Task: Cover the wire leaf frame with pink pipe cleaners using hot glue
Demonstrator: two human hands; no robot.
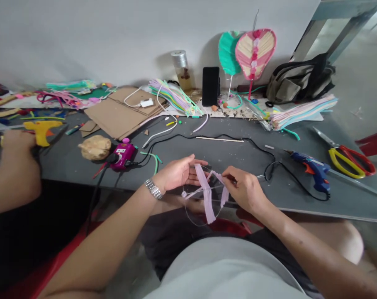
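Note:
A thin round wire frame (188, 216) with lilac pipe-cleaner strips (208, 203) across it is held up at the table's front edge. My left hand (177, 173) is at its left, palm up, fingers stretched out behind the wire and a strip. From the right, my right hand (246, 187) pinches a lilac strip at the frame's right side; its fingertips are partly hidden. A small lilac knob (183, 194) sits at the frame's left end. To the right of my right hand, a blue glue gun (314, 168) lies on the table.
Red-and-yellow scissors (346, 155) lie far right. A purple power socket (123, 156) and a stone-like lump (96, 148) stand left, with black cable across the table. Cardboard (122, 112), pipe-cleaner bundles (303, 113), a phone (210, 86) and two leaf-shaped fans (255, 54) are behind. A co-worker's arm (15, 166) holds a yellow glue gun (42, 131).

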